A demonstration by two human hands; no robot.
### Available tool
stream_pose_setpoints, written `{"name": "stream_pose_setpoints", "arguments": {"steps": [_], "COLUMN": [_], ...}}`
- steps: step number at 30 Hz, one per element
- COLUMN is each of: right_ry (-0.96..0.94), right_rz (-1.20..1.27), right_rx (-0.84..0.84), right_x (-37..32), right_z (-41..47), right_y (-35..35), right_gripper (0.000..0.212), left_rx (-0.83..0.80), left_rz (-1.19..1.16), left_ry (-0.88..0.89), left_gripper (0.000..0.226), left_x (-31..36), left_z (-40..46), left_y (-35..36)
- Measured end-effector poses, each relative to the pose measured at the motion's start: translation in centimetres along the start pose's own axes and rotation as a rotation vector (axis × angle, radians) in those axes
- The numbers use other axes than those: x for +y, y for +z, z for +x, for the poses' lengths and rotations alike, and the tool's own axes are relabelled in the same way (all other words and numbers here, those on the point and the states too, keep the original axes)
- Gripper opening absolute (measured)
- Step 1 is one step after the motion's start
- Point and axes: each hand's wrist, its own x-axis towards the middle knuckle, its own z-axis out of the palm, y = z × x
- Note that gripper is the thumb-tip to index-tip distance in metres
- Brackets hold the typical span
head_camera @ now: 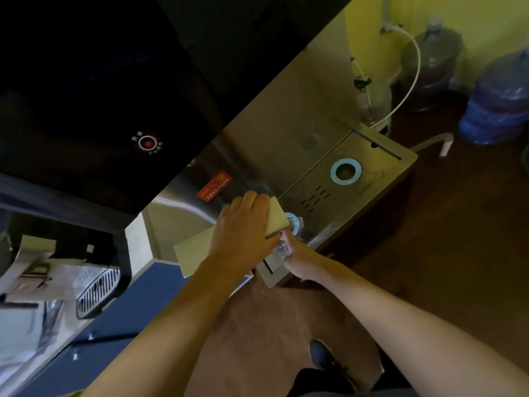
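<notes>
My left hand point(243, 227) holds a pale yellow flat board point(190, 255), fingers laid across its top; its far corner sticks out past my fingertips. Just below it, my right hand point(299, 257) grips a clear plastic bottle point(282, 250) that stands on the steel drip tray point(372, 179) of a water dispenser. A blue ring point(294, 222) shows at the bottle's top, partly hidden by the board. A second blue ring point(345, 171) lies bare further along the tray. My thumbs are hidden.
A black panel with a red-lit round button point(148, 143) hangs over the tray. Large water jugs point(499, 104) and a white hose point(412, 78) stand at the back right. A small drip grille point(97, 293) sits left, above a blue cabinet point(114, 325). A shoe point(322, 355) rests on the brown floor.
</notes>
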Motion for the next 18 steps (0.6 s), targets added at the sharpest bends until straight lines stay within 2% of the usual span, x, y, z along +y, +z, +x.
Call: {"name": "stream_pose_setpoints", "arguments": {"steps": [5, 10, 13, 15, 18], "right_ry": [-0.002, -0.019, -0.038, -0.021, -0.005], "right_rz": [0.023, 0.073, 0.048, 0.075, 0.046], "right_rx": [-0.010, -0.010, 0.001, 0.002, 0.052], "right_x": [0.2, 0.3, 0.3, 0.3, -0.2], "right_z": [0.1, 0.6, 0.6, 0.5, 0.2], "right_y": [-0.9, -0.8, -0.9, -1.0, -1.4], "right_gripper": [0.083, 0.094, 0.078, 0.073, 0.081], "left_rx": [-0.009, -0.017, -0.014, -0.001, 0.069], "left_rz": [0.062, 0.133, 0.166, 0.164, 0.044], "left_ry": [0.047, 0.101, 0.134, 0.126, 0.032], "left_gripper": [0.070, 0.068, 0.068, 0.068, 0.067], "left_x": [0.8, 1.5, 1.9, 1.7, 0.8], "left_z": [1.6, 2.7, 2.9, 2.6, 1.5], "left_y": [-0.8, -1.0, -1.1, -0.9, -0.6]}}
